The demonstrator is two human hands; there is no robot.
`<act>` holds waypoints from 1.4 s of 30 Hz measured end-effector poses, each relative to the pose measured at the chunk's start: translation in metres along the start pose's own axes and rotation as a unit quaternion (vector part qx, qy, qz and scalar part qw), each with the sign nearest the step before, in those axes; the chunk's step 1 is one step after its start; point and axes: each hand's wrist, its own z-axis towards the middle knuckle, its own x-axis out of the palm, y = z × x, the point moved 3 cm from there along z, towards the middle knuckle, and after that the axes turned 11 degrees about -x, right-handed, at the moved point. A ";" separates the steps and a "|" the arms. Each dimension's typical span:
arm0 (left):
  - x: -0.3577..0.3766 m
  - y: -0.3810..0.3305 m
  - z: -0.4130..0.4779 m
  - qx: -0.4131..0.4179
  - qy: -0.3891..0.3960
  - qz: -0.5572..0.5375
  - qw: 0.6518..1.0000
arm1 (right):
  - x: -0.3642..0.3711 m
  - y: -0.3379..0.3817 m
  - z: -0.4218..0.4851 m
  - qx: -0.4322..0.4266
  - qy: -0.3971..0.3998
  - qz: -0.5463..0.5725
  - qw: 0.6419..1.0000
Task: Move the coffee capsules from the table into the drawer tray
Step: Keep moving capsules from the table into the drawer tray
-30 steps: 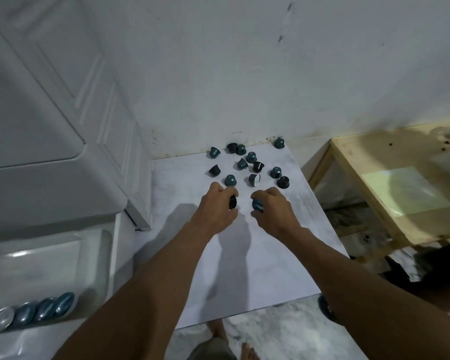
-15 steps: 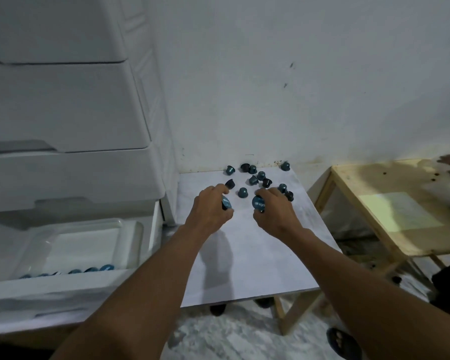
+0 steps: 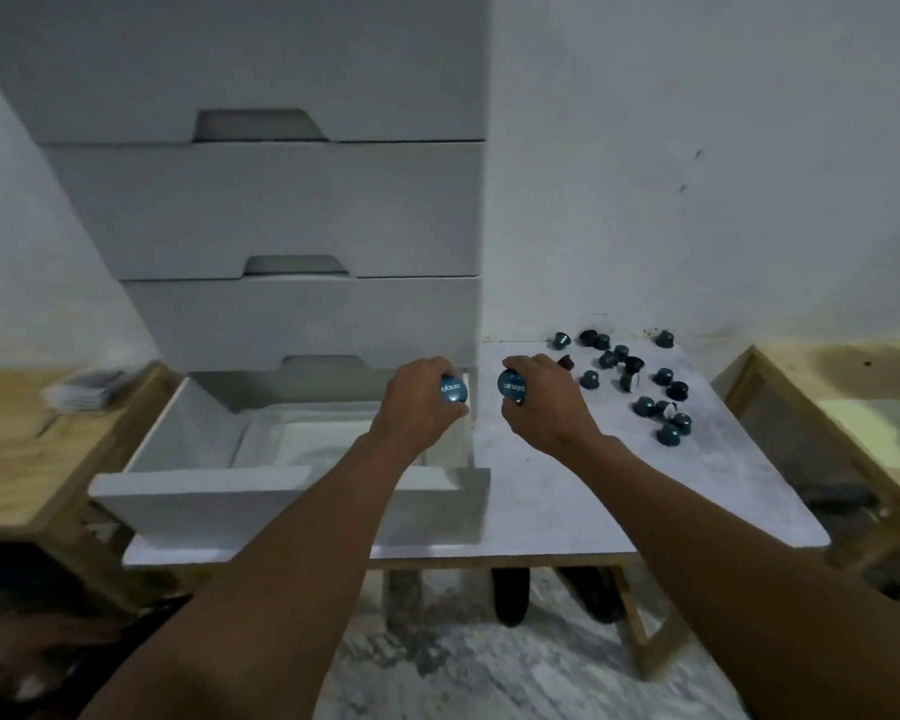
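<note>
White drawer front (image 3: 204, 491) hides the near end of the tray (image 3: 302, 439), where capsules showed before. The left grip (image 3: 422, 407) pinches a teal capsule (image 3: 453, 389) over the drawer's right edge, having moved left from the pile. The right grip (image 3: 541, 407) pinches a second capsule (image 3: 512, 385) above the tabletop (image 3: 567, 501). Loose capsules (image 3: 640, 387) lie farther right.

A dim, even light with a cool grey cast is spread over the scene. The brightest patch is found inside the open drawer (image 3: 302, 439), so the light is perhaps thrown from above. Small glints are caught on the foil of one capsule (image 3: 453, 390) over the drawer's right corner and of a second capsule (image 3: 512, 385) just right of the drawer. Deep shadow is seen below the drawer's front. Straight lines far from the drawer are bowed by the wide lens, and the corner below and left of the drawer is smeared by blur.
</note>
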 end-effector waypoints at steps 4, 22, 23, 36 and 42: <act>-0.038 0.040 -0.017 -0.009 -0.027 0.016 0.999 | 0.028 0.044 0.008 -0.035 0.011 0.010 0.999; -0.109 0.172 0.004 -0.151 -0.025 0.004 0.988 | 0.162 0.126 0.095 -0.145 0.113 0.067 0.981; -0.110 0.178 0.009 -0.158 -0.019 0.019 0.987 | 0.170 0.127 0.099 -0.146 0.126 0.071 0.979; -0.114 0.259 0.050 -0.170 0.102 0.133 0.971 | 0.249 0.132 0.131 -0.116 0.210 0.113 0.964; -0.103 0.284 0.076 -0.076 0.179 0.146 0.970 | 0.269 0.143 0.139 -0.048 0.208 0.097 0.972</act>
